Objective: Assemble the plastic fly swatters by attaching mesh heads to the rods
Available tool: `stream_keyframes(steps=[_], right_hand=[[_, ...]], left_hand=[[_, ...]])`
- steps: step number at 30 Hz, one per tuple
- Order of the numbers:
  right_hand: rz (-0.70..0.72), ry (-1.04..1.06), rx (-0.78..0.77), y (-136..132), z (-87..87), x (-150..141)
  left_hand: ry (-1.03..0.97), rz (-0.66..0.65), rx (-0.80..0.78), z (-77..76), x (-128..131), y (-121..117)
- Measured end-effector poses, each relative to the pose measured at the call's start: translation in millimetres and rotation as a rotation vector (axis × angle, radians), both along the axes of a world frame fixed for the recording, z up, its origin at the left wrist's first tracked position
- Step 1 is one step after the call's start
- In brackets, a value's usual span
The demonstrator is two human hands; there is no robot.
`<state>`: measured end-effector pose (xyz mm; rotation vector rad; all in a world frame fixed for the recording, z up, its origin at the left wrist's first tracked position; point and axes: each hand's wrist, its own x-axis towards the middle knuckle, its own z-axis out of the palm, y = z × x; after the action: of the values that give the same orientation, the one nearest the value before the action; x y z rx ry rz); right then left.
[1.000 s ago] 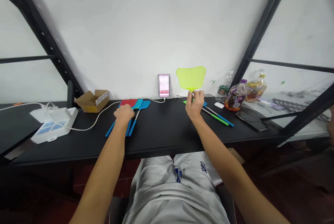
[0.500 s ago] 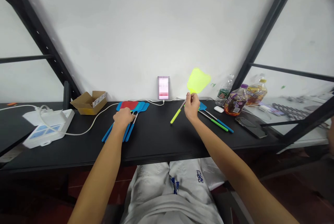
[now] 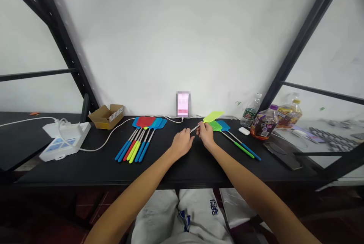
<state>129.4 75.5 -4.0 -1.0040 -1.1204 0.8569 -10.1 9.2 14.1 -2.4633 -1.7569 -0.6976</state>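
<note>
The lime-green fly swatter [image 3: 213, 116] is pinched by its metal shaft [image 3: 195, 128] in the right hand [image 3: 206, 135], just above the green-handled swatter [image 3: 215, 125]; the open left hand [image 3: 182, 143] sits nearby, the shaft needing its grip next.

A black tabletop [image 3: 85, 168] carries a fanned row of plastic fly swatters [image 3: 146, 122], a cardboard box [image 3: 105, 118], a white power strip [image 3: 65, 141], bottles [image 3: 264, 122] and a phone [image 3: 281, 155]

On the desk [image 3: 85, 170]: fanned fly swatters [image 3: 138, 145] left of centre, power strip [image 3: 64, 142] further left, cardboard box [image 3: 106, 117] behind it. Propped tablet [image 3: 183, 104] at back centre. Two more swatters [image 3: 236, 143] right, then bottles [image 3: 264, 122], phone [image 3: 281, 155] before them.
</note>
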Motion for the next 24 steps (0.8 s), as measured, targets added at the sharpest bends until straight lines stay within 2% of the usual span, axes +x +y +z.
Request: stream_keyframes(steps=[3, 7, 12, 14, 19, 24], right_hand=[[0.051, 0.093, -0.078, -1.0, -1.9, 4.2], [0.14, 0.145, -0.103, -5.1, 0.9, 4.1], [0.45, -0.045, -0.246, -10.6, 4.5, 4.8], [0.515, -0.074, -0.287, -11.3, 6.1, 7.0], [0.492, 0.014, -0.282, -8.2, 10.7, 12.2], [0.454, 0.015, -0.303, -2.6, 12.5, 17.9]], left_hand=[[-0.047, 0.026, -0.044, -7.3, 7.0, 1.0], [-0.066, 0.046, -0.044, -11.7, 4.9, -2.9], [-0.055, 0.04, -0.004, -12.8, 4.0, -1.8], [-0.05, 0.034, -0.008, -13.2, 2.9, 1.3], [-0.091, 0.044, -0.049, -13.7, -2.2, 8.7], [-0.135, 0.036, -0.064, -12.7, -5.8, 11.6]])
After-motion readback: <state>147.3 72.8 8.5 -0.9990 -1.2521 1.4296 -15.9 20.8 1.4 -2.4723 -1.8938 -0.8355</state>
